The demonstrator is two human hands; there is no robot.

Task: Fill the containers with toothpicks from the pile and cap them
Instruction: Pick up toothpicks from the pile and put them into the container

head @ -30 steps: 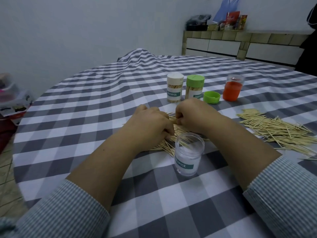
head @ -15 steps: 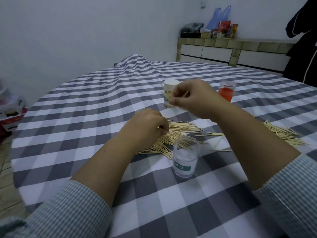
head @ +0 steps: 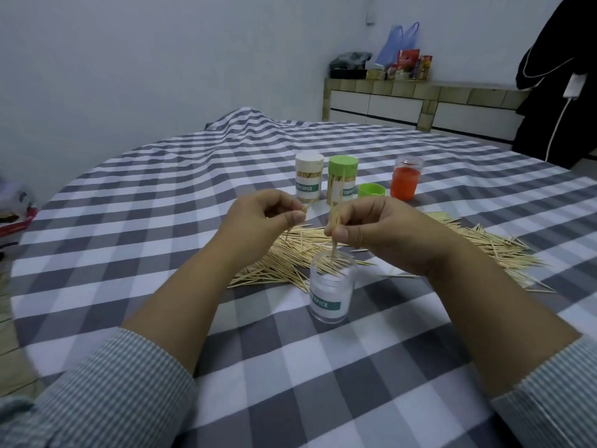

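I see the right hand [head: 371, 227] pinching a small upright bundle of toothpicks [head: 334, 231], its lower tips right at the mouth of the open clear container [head: 331, 292], which stands toward the near middle of the tabletop [head: 290, 367]. The left hand [head: 261, 218] pinches a few toothpicks too, held above the pile [head: 290, 257] spread just behind the container. Toward the far edge stand a white-capped container [head: 309, 177], a green-capped container [head: 342, 181], a loose green cap [head: 371, 190] and an orange-filled container [head: 405, 179].
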